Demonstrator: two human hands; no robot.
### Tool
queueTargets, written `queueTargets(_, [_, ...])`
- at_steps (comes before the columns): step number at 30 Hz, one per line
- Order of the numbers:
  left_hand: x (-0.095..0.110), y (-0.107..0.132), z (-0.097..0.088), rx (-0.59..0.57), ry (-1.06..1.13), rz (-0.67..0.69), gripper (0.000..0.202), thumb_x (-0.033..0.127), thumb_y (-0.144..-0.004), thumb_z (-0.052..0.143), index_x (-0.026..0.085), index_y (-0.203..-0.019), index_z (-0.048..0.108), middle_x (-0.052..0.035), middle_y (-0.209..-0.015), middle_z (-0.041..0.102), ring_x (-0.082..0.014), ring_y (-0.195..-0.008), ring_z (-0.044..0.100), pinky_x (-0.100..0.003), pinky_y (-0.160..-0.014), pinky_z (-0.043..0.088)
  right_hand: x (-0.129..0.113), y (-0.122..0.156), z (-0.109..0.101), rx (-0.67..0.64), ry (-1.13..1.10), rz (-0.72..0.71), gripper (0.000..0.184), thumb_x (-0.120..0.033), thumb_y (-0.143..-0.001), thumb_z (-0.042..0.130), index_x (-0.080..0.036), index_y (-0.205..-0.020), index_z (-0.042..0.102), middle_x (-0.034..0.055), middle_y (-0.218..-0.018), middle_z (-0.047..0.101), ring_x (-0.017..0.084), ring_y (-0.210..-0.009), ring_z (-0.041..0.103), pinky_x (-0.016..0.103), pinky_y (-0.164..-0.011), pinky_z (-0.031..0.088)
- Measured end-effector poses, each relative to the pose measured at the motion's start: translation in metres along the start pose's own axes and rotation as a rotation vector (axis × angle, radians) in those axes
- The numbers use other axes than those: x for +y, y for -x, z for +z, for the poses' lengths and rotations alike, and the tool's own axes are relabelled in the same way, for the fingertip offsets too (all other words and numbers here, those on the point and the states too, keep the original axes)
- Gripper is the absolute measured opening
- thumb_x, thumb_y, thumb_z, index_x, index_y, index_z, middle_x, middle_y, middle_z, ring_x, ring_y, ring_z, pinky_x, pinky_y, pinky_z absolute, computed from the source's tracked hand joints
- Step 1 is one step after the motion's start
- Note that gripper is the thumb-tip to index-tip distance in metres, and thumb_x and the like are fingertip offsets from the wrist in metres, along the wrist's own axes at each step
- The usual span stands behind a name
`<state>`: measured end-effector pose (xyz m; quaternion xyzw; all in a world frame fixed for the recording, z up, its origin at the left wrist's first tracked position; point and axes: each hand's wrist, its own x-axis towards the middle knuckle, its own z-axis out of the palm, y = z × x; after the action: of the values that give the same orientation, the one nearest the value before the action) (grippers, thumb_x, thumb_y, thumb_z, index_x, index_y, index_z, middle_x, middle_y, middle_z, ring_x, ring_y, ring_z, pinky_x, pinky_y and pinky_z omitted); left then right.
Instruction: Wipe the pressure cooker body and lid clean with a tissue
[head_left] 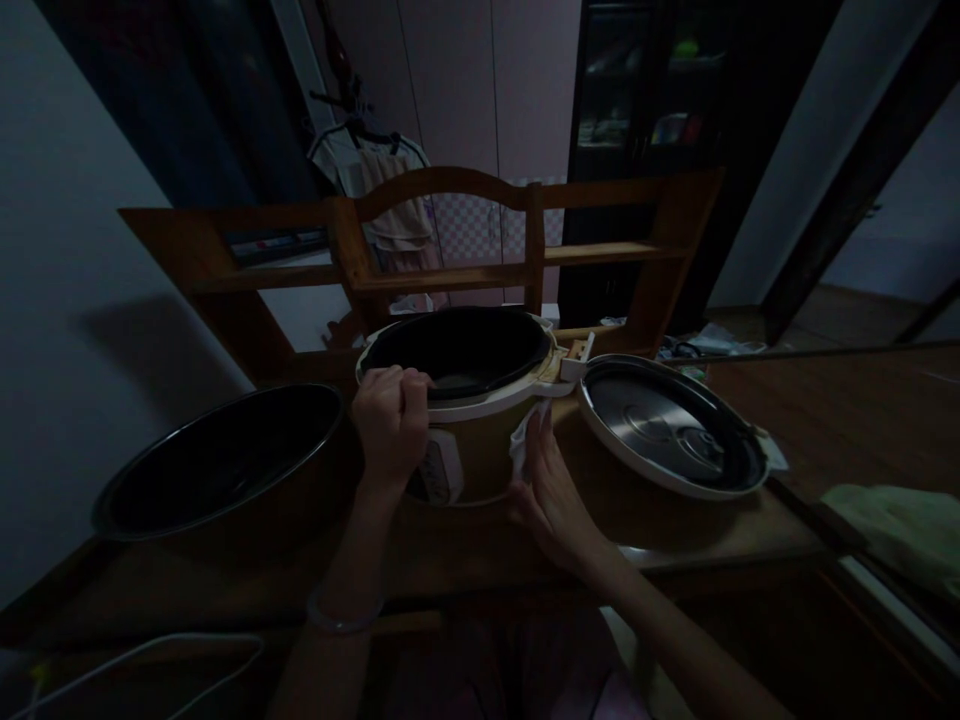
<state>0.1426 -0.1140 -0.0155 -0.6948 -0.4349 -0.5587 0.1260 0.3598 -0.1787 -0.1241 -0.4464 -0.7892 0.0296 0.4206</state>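
Rice cooker (pixel 480 450) at the middle of a dim wooden table (pixel 712 530), seen from the head camera. Stands upright near the table's far side, cream-walled, with a dark inner pot (pixel 461 350) seated in its mouth. Hinged lid (pixel 667 425) thrown fully open to the right, metal underside facing up, its outer edge low over the table.

Left hand (pixel 391 420) clenched on the cooker's front rim, fingers curled over the edge and into the opening, knuckles toward the camera. Pale bangle (pixel 341 615) around that wrist. Just below the hand, a light label (pixel 439 470) on the cooker's wall.

Right hand (pixel 551 490) at the cooker's right flank, under the rim and beside the hinge. Fingers straight and close together, laid flat on a white cloth (pixel 523 440) and holding it against the wall. Cannot tell whether the thumb also pinches the cloth.

Left of the cooker, close by but apart from it, a wide dark basin (pixel 217 460) tilted toward the camera. Behind, a wooden shelf (pixel 450 275) with an arched top rail. At far right, a pale green cloth (pixel 900 525) well apart from the cooker. At lower left, a white cable (pixel 150 655) looping along the near edge.
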Motion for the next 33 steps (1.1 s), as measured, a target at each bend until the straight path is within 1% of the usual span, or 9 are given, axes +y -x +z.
queueTargets(6, [-0.001, 0.000, 0.001, 0.014, -0.004, 0.022, 0.038, 0.025, -0.100, 0.038, 0.022, -0.069, 0.062, -0.0038, -0.072, 0.066, -0.0201, -0.073, 0.060, -0.039, -0.083, 0.043, -0.027, -0.020, 0.018, 0.231, -0.255, 0.340, 0.062, -0.043, -0.111, 0.014, -0.023, -0.162, -0.013, 0.0064, -0.169, -0.004, 0.018, -0.156, 0.002, 0.052, -0.123, 0.027])
queueTargets(10, [-0.002, 0.000, 0.001, 0.009, -0.006, 0.020, 0.038, 0.025, -0.100, 0.038, 0.023, -0.070, 0.062, -0.0040, -0.072, 0.066, -0.0208, -0.076, 0.061, -0.039, -0.082, 0.043, -0.034, 0.000, 0.056, 0.302, -0.358, 0.587, 0.064, -0.043, -0.111, 0.019, -0.022, -0.163, -0.010, 0.0071, -0.167, -0.006, 0.019, -0.154, 0.000, 0.055, -0.121, 0.028])
queueTargets(13, [-0.003, 0.001, 0.000, 0.008, -0.002, 0.022, 0.038, 0.024, -0.099, 0.038, 0.023, -0.071, 0.063, -0.0045, -0.073, 0.067, -0.0216, -0.078, 0.062, -0.039, -0.083, 0.043, -0.027, 0.019, 0.079, 0.330, -0.416, 0.683, 0.064, -0.045, -0.110, 0.019, -0.024, -0.162, -0.011, 0.0051, -0.166, -0.004, 0.020, -0.152, 0.001, 0.055, -0.120, 0.031])
queueTargets(18, [-0.005, 0.001, 0.001, 0.002, -0.004, 0.016, 0.037, 0.026, -0.099, 0.039, 0.023, -0.071, 0.063, -0.0051, -0.075, 0.068, -0.0220, -0.081, 0.062, -0.039, -0.084, 0.044, -0.003, 0.009, 0.074, 0.332, -0.422, 0.666, 0.059, -0.046, -0.110, 0.014, -0.023, -0.163, -0.002, 0.0102, -0.166, 0.014, 0.020, -0.151, 0.016, 0.053, -0.115, 0.038])
queueTargets(22, [-0.005, 0.001, 0.001, -0.011, -0.011, 0.008, 0.037, 0.027, -0.099, 0.038, 0.023, -0.071, 0.062, -0.0053, -0.076, 0.068, -0.0223, -0.082, 0.062, -0.039, -0.083, 0.043, 0.004, -0.029, 0.048, 0.376, -0.423, 0.575, 0.058, -0.044, -0.110, 0.007, -0.022, -0.163, -0.001, 0.0101, -0.168, 0.008, 0.017, -0.153, 0.010, 0.053, -0.119, 0.030])
queueTargets(25, [-0.005, 0.001, 0.001, -0.019, -0.006, 0.020, 0.037, 0.026, -0.099, 0.037, 0.023, -0.072, 0.062, -0.0049, -0.076, 0.068, -0.0221, -0.081, 0.062, -0.039, -0.083, 0.043, -0.014, -0.041, 0.033, 0.396, -0.421, 0.514, 0.060, -0.046, -0.110, 0.013, -0.022, -0.163, -0.003, 0.0096, -0.169, 0.002, 0.018, -0.154, 0.003, 0.056, -0.122, 0.021])
queueTargets(27, [-0.004, 0.001, 0.000, -0.014, -0.001, 0.027, 0.037, 0.025, -0.099, 0.038, 0.023, -0.072, 0.063, -0.0050, -0.076, 0.068, -0.0225, -0.081, 0.062, -0.040, -0.083, 0.043, -0.035, -0.033, 0.031, 0.374, -0.378, 0.484, 0.063, -0.046, -0.110, 0.017, -0.022, -0.164, -0.005, 0.0079, -0.169, -0.004, 0.019, -0.155, -0.001, 0.056, -0.123, 0.020])
queueTargets(30, [-0.004, 0.002, 0.000, -0.001, 0.005, 0.024, 0.038, 0.024, -0.098, 0.038, 0.023, -0.071, 0.064, -0.0053, -0.076, 0.069, -0.0228, -0.080, 0.062, -0.040, -0.084, 0.043, -0.064, -0.010, 0.042, 0.283, -0.151, 0.430, 0.065, -0.045, -0.110, 0.014, -0.019, -0.163, -0.013, 0.0061, -0.169, -0.012, 0.020, -0.154, -0.008, 0.053, -0.124, 0.023])
queueTargets(33, [-0.005, 0.002, 0.000, -0.008, 0.002, 0.021, 0.038, 0.025, -0.098, 0.038, 0.023, -0.071, 0.065, -0.0059, -0.076, 0.069, -0.0234, -0.081, 0.062, -0.040, -0.084, 0.043, -0.072, 0.001, 0.054, 0.259, -0.109, 0.434, 0.066, -0.046, -0.109, 0.011, -0.018, -0.162, -0.015, 0.0059, -0.168, -0.016, 0.022, -0.154, -0.011, 0.054, -0.124, 0.022])
